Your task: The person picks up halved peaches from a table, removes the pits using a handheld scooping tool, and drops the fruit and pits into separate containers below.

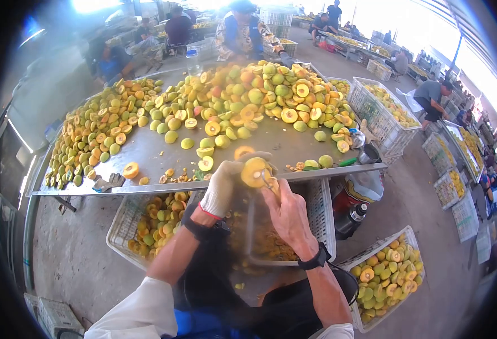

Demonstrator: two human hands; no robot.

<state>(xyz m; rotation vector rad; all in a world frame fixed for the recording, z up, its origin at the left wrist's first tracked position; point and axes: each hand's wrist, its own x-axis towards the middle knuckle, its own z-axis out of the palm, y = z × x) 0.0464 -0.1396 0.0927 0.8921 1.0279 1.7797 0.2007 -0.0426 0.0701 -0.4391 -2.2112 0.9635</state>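
Note:
Near the front edge of the metal table, my left hand, in a pale glove with a red cuff, holds a halved yellow fruit, its cut face showing. My right hand is bare, its fingers closed round a small metal tool whose tip is at the middle of the cut face. The tool's handle is mostly hidden in my fingers. Behind both hands, halved green and yellow fruits are heaped on the table.
Crates of fruit stand below the table, at lower right and beside its right end. A loose glove, a metal cup and a black flask are nearby. A person is across the table.

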